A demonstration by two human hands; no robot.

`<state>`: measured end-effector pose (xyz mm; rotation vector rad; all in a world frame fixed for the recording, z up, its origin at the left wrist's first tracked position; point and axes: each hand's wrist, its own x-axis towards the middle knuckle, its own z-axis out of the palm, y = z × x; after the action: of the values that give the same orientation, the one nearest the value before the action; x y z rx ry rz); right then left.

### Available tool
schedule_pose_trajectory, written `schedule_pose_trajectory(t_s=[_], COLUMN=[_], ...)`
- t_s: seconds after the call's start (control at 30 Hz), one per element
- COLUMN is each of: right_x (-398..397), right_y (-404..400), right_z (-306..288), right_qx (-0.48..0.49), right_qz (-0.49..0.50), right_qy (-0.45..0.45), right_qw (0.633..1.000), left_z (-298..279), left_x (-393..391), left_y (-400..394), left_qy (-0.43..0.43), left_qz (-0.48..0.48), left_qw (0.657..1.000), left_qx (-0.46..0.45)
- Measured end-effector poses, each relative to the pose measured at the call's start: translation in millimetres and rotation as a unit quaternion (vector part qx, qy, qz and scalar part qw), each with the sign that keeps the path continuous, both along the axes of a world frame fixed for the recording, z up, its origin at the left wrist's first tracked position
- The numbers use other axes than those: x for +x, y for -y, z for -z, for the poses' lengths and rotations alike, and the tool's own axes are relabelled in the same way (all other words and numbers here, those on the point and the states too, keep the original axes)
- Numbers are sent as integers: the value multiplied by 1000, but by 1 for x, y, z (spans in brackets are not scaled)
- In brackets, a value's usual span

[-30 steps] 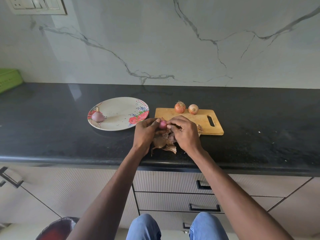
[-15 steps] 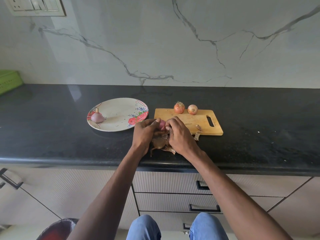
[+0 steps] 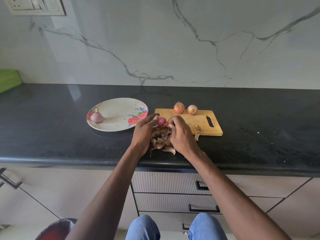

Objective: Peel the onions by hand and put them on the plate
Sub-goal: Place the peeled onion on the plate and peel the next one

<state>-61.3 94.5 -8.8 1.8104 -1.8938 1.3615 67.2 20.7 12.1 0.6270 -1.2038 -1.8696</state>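
— While the left hand [image 3: 147, 130] cups the purple onion [image 3: 161, 121] over the black countertop [image 3: 52, 139] and the right hand [image 3: 180, 134] pinches at its near side, what worries you?

— That onion looks bare, smooth and round, so I'd guess it could squirt out of the fingers and roll along the polished stone.

— And the plate [image 3: 121, 126]?

— Glossy, shallow, floral-rimmed, just left of the hands, with one peeled onion [image 3: 96, 116] already on it. Set down carelessly, a second could roll off.

— The wooden cutting board [image 3: 199, 125]?

— Flat and matte; two unpeeled onions [image 3: 179, 108] with papery orange skin sit at its far edge.

— Those dry skins [image 3: 161, 144]?

— Brittle, curled flakes under the hands; a sleeve or wrist could sweep them off the counter edge.
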Motion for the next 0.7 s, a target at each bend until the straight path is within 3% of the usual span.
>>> schedule_pose_trajectory(t_s=[0.37,0.57,0.7], right_x=[2,1,0], right_y=[-3,-5,-4], right_z=[-3,-4,-5], right_qx=[-6,-31,-37], right_qz=[-31,19,39], right_qy=[27,43,15], right_qw=[999,998,998], left_z=[1,-1,-1], left_x=[2,3,3], left_y=[4,5,4], left_qy=[24,14,21], left_qz=[-6,-49,-23], left_qw=[1000,998,999], left_qx=[15,42,36])
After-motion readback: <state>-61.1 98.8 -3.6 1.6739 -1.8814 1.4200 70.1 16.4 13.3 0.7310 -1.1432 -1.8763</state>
